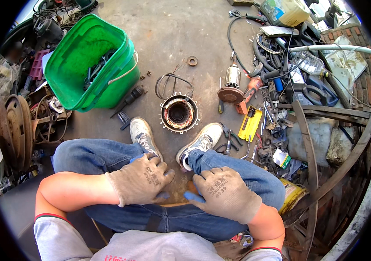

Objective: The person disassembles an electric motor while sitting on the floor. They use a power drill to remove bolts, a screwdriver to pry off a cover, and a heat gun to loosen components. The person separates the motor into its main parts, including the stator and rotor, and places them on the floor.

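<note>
Both my hands wear grey-tan knit gloves with blue fingertips. My left hand (143, 180) rests on my left thigh, its fingers loosely bent over the jeans and the thumb apart. My right hand (224, 191) lies on my right thigh in much the same way, thumb pointing inward. I see nothing held in either one. Just beyond my shoes, on the floor, stands a round motor stator (179, 113) with copper windings inside a finned housing. A dark cable (173, 78) trails from its far side.
A green bucket (90, 65) with metal parts stands at the far left. To the right are an upright motor armature (232, 82), an orange power tool (251, 90), a yellow bit case (251, 124) and pliers (230, 135). Rusty wheels (13, 130) flank me left; a wooden frame (342, 167) stands right.
</note>
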The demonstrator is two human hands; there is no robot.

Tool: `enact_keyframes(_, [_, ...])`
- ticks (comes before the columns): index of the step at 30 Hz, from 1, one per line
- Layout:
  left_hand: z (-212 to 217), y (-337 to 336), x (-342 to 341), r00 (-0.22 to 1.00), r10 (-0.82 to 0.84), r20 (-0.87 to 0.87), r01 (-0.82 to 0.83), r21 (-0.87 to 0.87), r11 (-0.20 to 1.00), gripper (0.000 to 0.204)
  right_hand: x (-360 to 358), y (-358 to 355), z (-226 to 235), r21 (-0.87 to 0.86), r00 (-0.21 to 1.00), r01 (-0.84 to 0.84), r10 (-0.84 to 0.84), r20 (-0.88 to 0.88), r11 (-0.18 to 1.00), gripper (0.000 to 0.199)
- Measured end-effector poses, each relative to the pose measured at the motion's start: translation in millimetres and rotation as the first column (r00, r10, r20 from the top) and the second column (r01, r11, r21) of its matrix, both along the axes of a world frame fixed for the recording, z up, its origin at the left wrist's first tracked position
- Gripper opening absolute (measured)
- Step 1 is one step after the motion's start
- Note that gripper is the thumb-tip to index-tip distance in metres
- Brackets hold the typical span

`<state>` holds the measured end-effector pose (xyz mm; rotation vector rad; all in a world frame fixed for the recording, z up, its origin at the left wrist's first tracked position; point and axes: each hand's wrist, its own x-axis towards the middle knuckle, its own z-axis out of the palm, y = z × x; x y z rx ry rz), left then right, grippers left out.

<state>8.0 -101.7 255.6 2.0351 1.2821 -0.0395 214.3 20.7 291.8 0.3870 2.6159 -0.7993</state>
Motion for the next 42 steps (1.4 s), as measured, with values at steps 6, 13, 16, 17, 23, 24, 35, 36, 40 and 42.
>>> enact_keyframes(6, [-5, -6, -3, 0.999, -0.018, -0.032, 0.018, -0.005, 1.000, 0.056, -2, -3, -5, 0.025, 0.998, -0.033, 0.032, 0.052, 0.999, 0.038])
enact_keyframes(13, [-9, -11, -2, 0.999, -0.029, -0.029, 0.029, -0.027, 0.999, 0.057, -6, -5, -4, -0.010, 0.997, -0.048, 0.049, 0.058, 0.999, 0.037])
enact_keyframes(16, [-10, -11, -2, 0.999, -0.032, -0.030, 0.031, -0.027, 0.999, 0.057, -5, -5, -4, 0.009, 0.998, -0.053, 0.053, 0.032, 0.999, 0.037])
enact_keyframes(17, [-11, -11, -2, 0.999, -0.035, -0.028, 0.034, -0.028, 0.999, 0.057, -5, -4, -3, 0.001, 0.998, -0.052, 0.052, 0.023, 0.999, 0.036])
enact_keyframes(23, [-12, -12, 2, 0.998, -0.055, -0.020, 0.053, -0.054, 0.997, 0.059, -4, -2, 6, -0.050, 0.996, -0.084, 0.085, 0.025, 0.995, 0.038])
enact_keyframes(24, [-12, -10, 2, 0.997, -0.071, -0.034, 0.069, -0.053, 0.996, 0.059, -3, -2, 6, -0.057, 0.996, -0.088, 0.089, 0.019, 0.995, 0.038])
enact_keyframes(35, [-20, -7, 3, 0.996, -0.078, -0.033, 0.075, -0.084, 0.994, 0.058, 2, 5, 10, -0.063, 0.995, -0.101, 0.101, -0.010, 0.993, 0.045])
enact_keyframes(36, [-20, -6, 3, 0.996, -0.078, -0.032, 0.075, -0.084, 0.994, 0.058, 0, 6, 12, -0.047, 0.994, -0.106, 0.105, -0.025, 0.993, 0.045])
enact_keyframes(40, [-21, -4, 4, 0.996, -0.084, -0.038, 0.080, -0.103, 0.991, 0.058, -5, 7, 18, -0.061, 0.990, -0.133, 0.136, 0.046, 0.989, 0.047])
enact_keyframes(42, [-21, -4, 4, 0.996, -0.084, -0.037, 0.079, -0.114, 0.990, 0.057, -4, 8, 18, -0.068, 0.992, -0.124, 0.126, 0.033, 0.990, 0.048])
